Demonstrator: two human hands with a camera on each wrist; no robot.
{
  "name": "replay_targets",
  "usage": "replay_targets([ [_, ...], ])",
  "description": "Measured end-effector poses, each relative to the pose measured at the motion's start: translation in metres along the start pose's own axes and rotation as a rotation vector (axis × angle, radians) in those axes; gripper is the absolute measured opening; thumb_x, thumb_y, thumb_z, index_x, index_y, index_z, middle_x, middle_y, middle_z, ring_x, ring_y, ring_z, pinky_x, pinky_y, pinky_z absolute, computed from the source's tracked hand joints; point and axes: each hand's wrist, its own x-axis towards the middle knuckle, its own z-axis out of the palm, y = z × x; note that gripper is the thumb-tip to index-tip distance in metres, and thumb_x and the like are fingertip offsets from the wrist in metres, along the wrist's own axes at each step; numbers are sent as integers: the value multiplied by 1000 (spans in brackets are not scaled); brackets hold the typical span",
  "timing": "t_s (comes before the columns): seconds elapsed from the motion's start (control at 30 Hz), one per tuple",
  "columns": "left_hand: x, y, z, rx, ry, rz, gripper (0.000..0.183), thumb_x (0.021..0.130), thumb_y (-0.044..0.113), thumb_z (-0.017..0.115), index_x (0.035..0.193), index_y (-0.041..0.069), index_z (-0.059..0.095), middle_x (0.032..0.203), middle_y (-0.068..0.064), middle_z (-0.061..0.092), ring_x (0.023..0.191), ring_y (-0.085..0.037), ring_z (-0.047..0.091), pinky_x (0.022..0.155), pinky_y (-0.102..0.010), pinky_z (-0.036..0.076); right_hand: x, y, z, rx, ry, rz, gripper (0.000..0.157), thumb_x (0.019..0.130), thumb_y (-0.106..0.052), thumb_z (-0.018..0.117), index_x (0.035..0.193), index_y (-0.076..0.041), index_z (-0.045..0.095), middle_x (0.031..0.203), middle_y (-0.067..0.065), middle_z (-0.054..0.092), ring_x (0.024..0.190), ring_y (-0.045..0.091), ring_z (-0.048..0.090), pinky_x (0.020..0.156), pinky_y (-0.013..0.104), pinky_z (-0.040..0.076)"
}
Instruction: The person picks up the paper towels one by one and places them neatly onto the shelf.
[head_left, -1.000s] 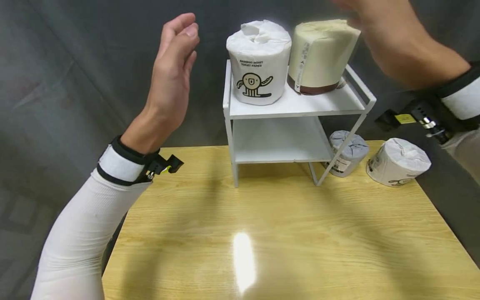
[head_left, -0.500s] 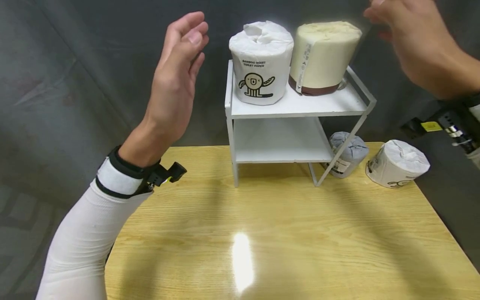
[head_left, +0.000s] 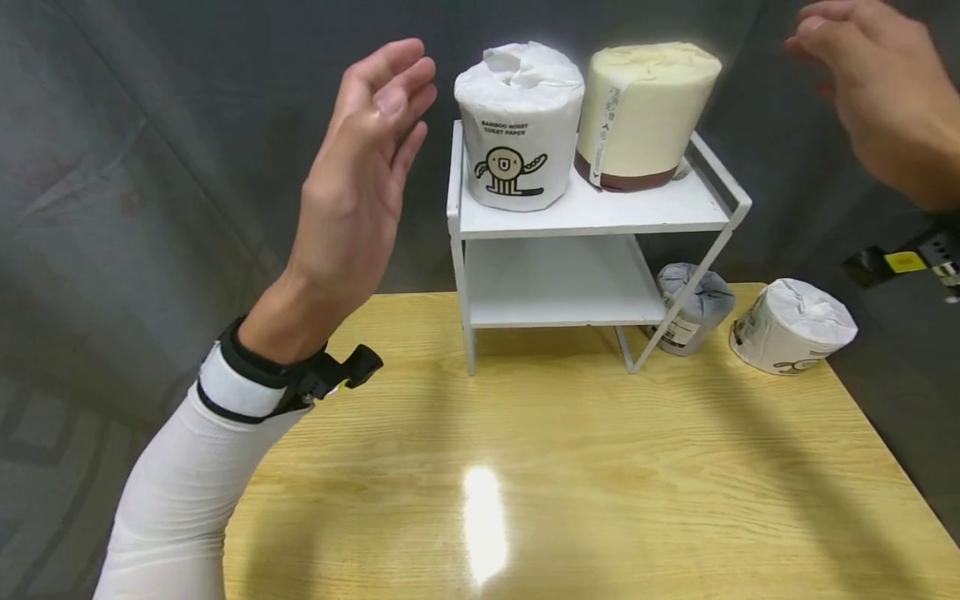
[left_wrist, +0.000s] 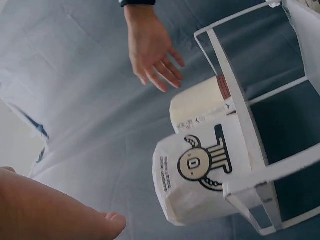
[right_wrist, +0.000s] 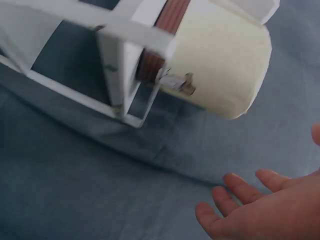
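On the top shelf of a white two-tier rack point(head_left: 592, 218) stand two wrapped toilet rolls. The white toilet roll point(head_left: 517, 125), printed with a cartoon figure, is on the left; the cream toilet roll point(head_left: 648, 117) with a brown base band is beside it on the right. My left hand point(head_left: 352, 175) is raised left of the white roll, apart from it, fingers loosely extended and holding nothing. To the right of the cream roll, my right hand point(head_left: 885, 100) hovers in the air with relaxed fingers. The right wrist view shows that hand point(right_wrist: 270, 205) empty, away from the cream roll point(right_wrist: 220, 60).
Behind the rack's right leg, a grey-wrapped roll point(head_left: 696, 308) stands on the wooden table point(head_left: 570, 467). Another white roll point(head_left: 795, 327) sits farther right near the table's edge. The rack's lower shelf point(head_left: 562, 279) is below the top one. A dark cloth hangs behind.
My right hand has moved away from the cream roll, to the right. My left hand has shifted slightly right, its fingers spreading a little. The rolls stay in place.
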Motion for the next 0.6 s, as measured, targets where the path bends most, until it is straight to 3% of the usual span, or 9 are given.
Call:
replay_targets([
  [0.3,-8,-4,10,-16,-55,-17,65,98,23,40,157,-3,30,162,-14,36,154,-23,33,127,-27,23,-4,31,-12,-163,-3,93,52,116,-39,30,168,-35,23,175,-14,18,162,8,10,128,24,3],
  [0.6,-14,-10,16,-27,-92,-46,64,98,21,38,156,-4,30,163,-18,33,154,-24,32,127,-29,24,-1,58,-28,-292,22,182,58,114,-48,31,170,-37,15,178,-10,7,165,26,2,130,56,0],
])
